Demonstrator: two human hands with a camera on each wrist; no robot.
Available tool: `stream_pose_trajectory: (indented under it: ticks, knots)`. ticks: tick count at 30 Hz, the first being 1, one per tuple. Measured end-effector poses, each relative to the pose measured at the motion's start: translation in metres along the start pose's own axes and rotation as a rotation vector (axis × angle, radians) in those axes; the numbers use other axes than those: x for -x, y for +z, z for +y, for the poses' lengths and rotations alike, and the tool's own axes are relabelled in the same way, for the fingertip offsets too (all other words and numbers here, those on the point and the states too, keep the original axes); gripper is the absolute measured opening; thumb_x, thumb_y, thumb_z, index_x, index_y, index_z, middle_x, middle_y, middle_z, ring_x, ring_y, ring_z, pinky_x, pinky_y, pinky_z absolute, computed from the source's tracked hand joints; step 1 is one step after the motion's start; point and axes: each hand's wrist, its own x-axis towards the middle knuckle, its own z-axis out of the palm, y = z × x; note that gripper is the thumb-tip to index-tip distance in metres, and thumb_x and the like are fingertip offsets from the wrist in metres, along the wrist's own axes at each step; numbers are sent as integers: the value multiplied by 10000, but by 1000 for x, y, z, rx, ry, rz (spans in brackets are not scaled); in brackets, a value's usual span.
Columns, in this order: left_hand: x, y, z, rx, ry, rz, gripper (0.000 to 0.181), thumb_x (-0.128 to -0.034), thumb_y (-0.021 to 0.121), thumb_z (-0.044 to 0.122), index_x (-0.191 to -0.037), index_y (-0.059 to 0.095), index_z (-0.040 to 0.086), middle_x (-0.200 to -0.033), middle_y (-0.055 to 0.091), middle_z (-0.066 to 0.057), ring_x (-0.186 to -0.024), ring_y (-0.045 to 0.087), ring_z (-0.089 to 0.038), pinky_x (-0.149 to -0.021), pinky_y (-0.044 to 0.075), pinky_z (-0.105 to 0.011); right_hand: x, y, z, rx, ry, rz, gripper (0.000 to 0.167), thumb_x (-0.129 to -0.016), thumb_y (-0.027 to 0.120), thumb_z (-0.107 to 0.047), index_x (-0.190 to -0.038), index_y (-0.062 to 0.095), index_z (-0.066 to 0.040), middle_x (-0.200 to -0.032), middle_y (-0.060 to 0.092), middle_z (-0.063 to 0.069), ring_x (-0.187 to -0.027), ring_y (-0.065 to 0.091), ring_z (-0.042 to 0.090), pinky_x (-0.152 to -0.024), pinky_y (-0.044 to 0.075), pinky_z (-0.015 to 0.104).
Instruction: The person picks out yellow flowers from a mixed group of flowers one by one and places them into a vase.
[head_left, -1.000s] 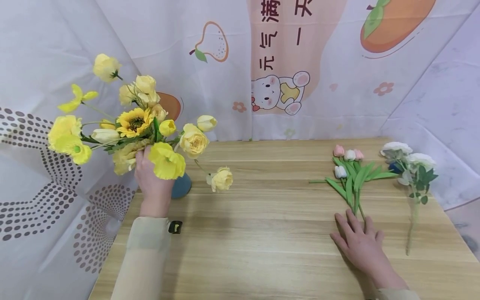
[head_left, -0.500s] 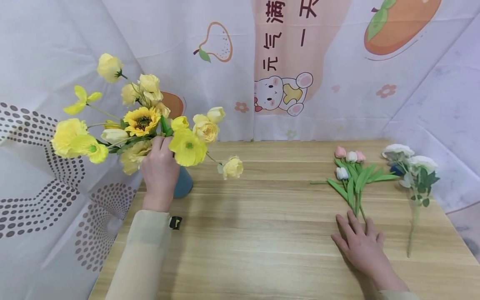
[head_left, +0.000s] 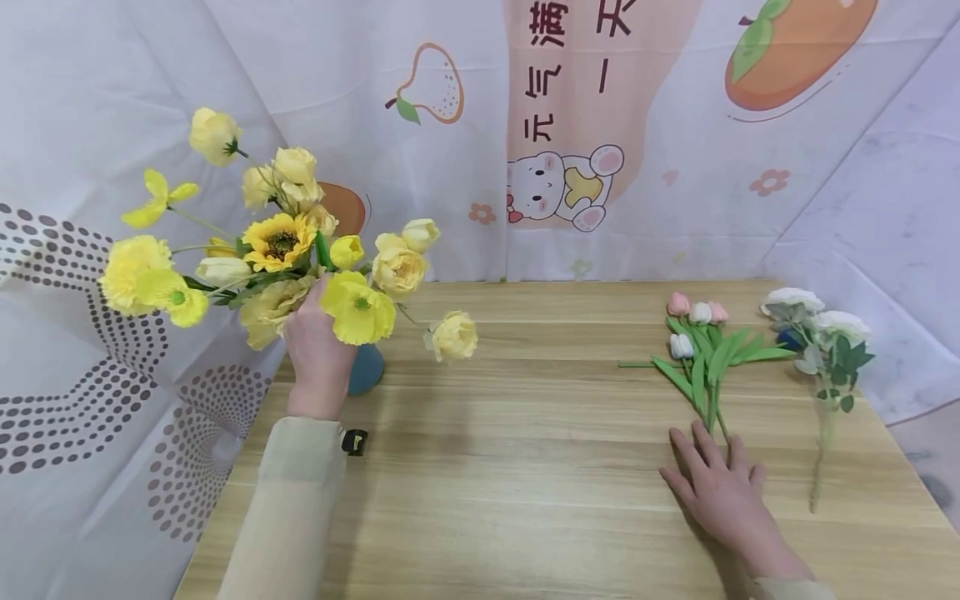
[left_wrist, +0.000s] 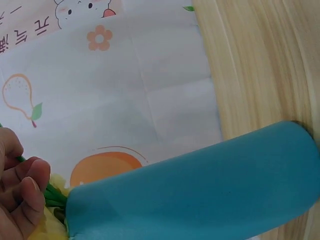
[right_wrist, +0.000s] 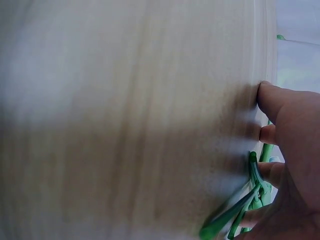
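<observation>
Yellow artificial flowers (head_left: 281, 244), among them a sunflower, poppies and roses, stand in a blue vase (left_wrist: 195, 187). My left hand (head_left: 318, 354) is at the vase's mouth. In the left wrist view its curled fingers pinch a green flower stem (left_wrist: 20, 159); which bloom it carries is hidden. Pink and white tulips (head_left: 699, 333) with green leaves lie on the right of the table. My right hand (head_left: 720, 500) rests flat with spread fingers on the table at their stem ends. In the right wrist view, green stems (right_wrist: 232, 212) run beneath its fingers.
White roses (head_left: 821, 325) on a long stem lie at the right side of the wooden table (head_left: 525, 467), next to a small dark blue object (head_left: 789, 338). A printed cloth (head_left: 435, 183) hangs behind and along the left side.
The yellow poppy, rose and tulips right of my left hand shifted right and up, then back left and down. The left hand moved slightly up and right. My right hand stayed still.
</observation>
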Motion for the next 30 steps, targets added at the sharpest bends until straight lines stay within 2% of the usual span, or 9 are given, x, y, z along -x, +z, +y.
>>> stream_pose_trajectory:
  ticks: [3,8,14,18,22,24,27,30]
  knots:
    - [3,2,-5,-22,-21,-7,242,-967,575,94,-751,524,-2,-688,584,-217,-510,539,-425,-469,436,-567,-1,0,-1,1,4,-10,639,-1042,547,-465,-1518,386,-71,-1554,296,349,-1353,117,745,-916,120,909]
    - [6,4,-11,-62,-11,-13,216,-1009,562,89,-846,569,-53,-716,589,-235,-549,601,-461,-484,476,-601,-1,-1,-1,6,8,-17,637,-1041,546,-465,-1515,389,-68,-1555,294,346,-1353,117,744,-922,116,910]
    - [9,5,-16,-107,-40,-4,208,-996,569,67,-831,551,-58,-710,560,-224,-527,611,-460,-457,474,-600,-2,-2,-2,8,-2,-10,634,-1042,547,-462,-1518,389,-72,-1551,304,345,-1347,133,751,-918,121,912]
    - [10,7,-19,-140,-46,-21,244,-1024,544,81,-817,534,-47,-708,552,-221,-486,587,-456,-436,469,-587,-2,-2,-3,8,0,-14,633,-1046,539,-462,-1521,382,-74,-1552,302,346,-1348,133,749,-918,125,907]
    - [8,10,-18,-118,-96,-59,162,-1018,554,41,-888,537,-54,-661,589,-268,-515,613,-488,-441,484,-586,0,0,-2,11,-2,-5,628,-1043,546,-457,-1515,385,-74,-1548,308,347,-1342,144,750,-917,138,904]
    - [7,12,-17,-96,-144,-66,132,-1016,571,46,-927,542,-48,-635,597,-299,-528,621,-504,-441,486,-587,0,0,-3,10,0,-4,628,-1043,546,-457,-1516,384,-76,-1549,309,346,-1342,145,749,-918,140,903]
    - [5,15,-13,-88,-194,-73,178,-1039,583,122,-954,554,-31,-670,623,-313,-561,639,-513,-453,491,-594,0,0,-2,6,4,-7,630,-1045,540,-460,-1520,381,-78,-1556,301,344,-1348,136,747,-920,135,903]
    - [4,19,-9,-85,-241,-53,219,-1048,584,182,-952,573,-15,-691,640,-307,-574,646,-510,-458,482,-601,0,0,-2,8,10,-13,631,-1049,531,-465,-1524,377,-80,-1564,289,339,-1359,120,740,-925,125,901]
